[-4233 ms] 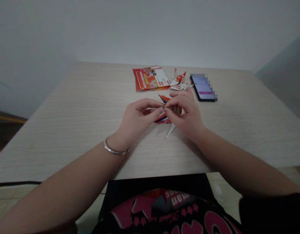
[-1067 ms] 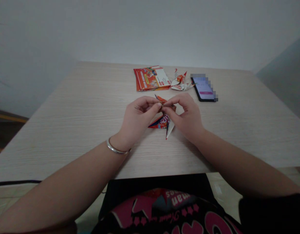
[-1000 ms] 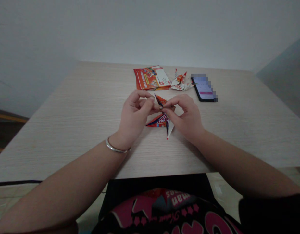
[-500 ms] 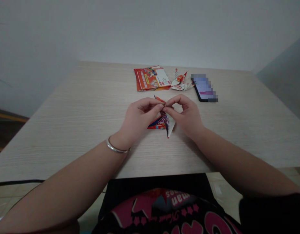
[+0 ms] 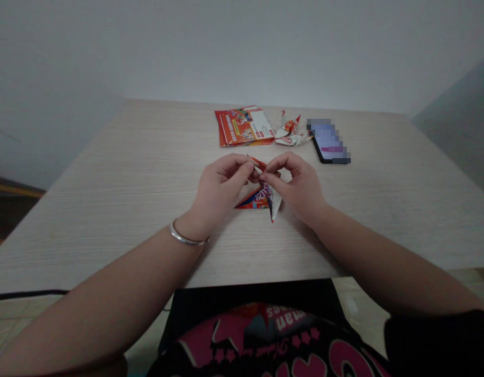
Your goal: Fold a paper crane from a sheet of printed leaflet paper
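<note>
1. The left hand (image 5: 220,184) and the right hand (image 5: 300,183) meet fingertip to fingertip over the middle of the worktop (image 5: 128,173). Each is curled almost closed, thumb and forefinger pinching the upper tip of one folded paper piece (image 5: 261,199).
2. A silver bangle (image 5: 185,239) sits on the left wrist.
3. The piece hangs between the hands, low over the worktop; whether it touches I cannot tell. It already has sharp creases, with a red-and-blue flap pointing to 9 o'clock and a white point to 6 o'clock.
4. Judging from this, the folding looks well advanced but not done: only the narrow tip is in work.
5. At 1 o'clock from the hands lies a folded figure (image 5: 291,132) with spread points, seemingly complete.
6. At 12 o'clock lie flat red leaflets (image 5: 244,125), not yet folded, and at 2 o'clock a phone (image 5: 328,142).
</note>
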A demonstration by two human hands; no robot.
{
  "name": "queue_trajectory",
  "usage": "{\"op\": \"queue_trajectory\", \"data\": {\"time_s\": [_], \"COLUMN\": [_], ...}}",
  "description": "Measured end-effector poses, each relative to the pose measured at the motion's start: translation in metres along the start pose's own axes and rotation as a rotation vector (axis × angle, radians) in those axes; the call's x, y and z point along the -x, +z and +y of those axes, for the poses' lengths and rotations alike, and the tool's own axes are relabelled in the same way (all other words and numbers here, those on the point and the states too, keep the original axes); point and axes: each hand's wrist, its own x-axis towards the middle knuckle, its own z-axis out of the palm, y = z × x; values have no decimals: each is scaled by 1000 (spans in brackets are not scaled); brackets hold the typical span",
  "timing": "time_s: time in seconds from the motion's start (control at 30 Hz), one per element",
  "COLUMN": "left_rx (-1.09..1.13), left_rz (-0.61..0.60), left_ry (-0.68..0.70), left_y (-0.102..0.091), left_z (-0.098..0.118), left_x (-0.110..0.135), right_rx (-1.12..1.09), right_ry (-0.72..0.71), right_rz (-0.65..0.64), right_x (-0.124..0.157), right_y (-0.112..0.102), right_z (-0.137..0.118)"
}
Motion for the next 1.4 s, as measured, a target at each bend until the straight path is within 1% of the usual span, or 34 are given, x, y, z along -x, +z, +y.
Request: {"op": "queue_trajectory", "data": {"time_s": [0.1,0.13,0.2,0.27,0.33,0.47,0.6,0.8,0.93,1.03,1.1,1.17,1.23,1.27,1.33,1.4], "left_rx": [73,93,98,56,3,-55,-115,-255,-192,-102,-20,64,141,166,177,156], "left_rz": [53,49,-5,-69,-93,-53,-45,-46,-62,-27,28,33,-17,-58,-146,-210], "left_ry": [-15,-20,-18,5,25,33,62,180,133,91,49,-40,-130,-159,-174,-170], "left_y": [-1,-1,-1,-1,-1,-1,-2,-4,-5,-8,-12,-15,-15,-15,-13,-11], "left_z": [-4,-6,-8,-9,-8,-6,-6,-2,-1,-5,-10,-15,-20,-22,-26,-28], "left_x": [-3,-4,-5,-6,-5,-4,-3,1,0,-5,-8,-11,-13,-14,-14,-14], "right_rx": [-7,-5,-1,0,14,86,176,227,170,49,-65,-150,-240,-276,-339,-394], "right_ry": [12,12,0,-34,-65,-75,-95,-100,-80,-24,76,174,267,301,346,381], "right_rz": [20,23,18,10,-3,-54,-81,-98,-99,-46,33,110,120,102,80,82], "right_x": [0,0,0,-1,-1,-2,-4,-4,-3,-4,-6,-10,-14,-15,-17,-18], "right_y": [0,0,-1,-2,-3,-5,-7,-6,-5,-6,-7,-10,-13,-14,-15,-15], "right_z": [2,3,3,3,2,3,7,4,2,11,23,36,48,52,57,56]}}
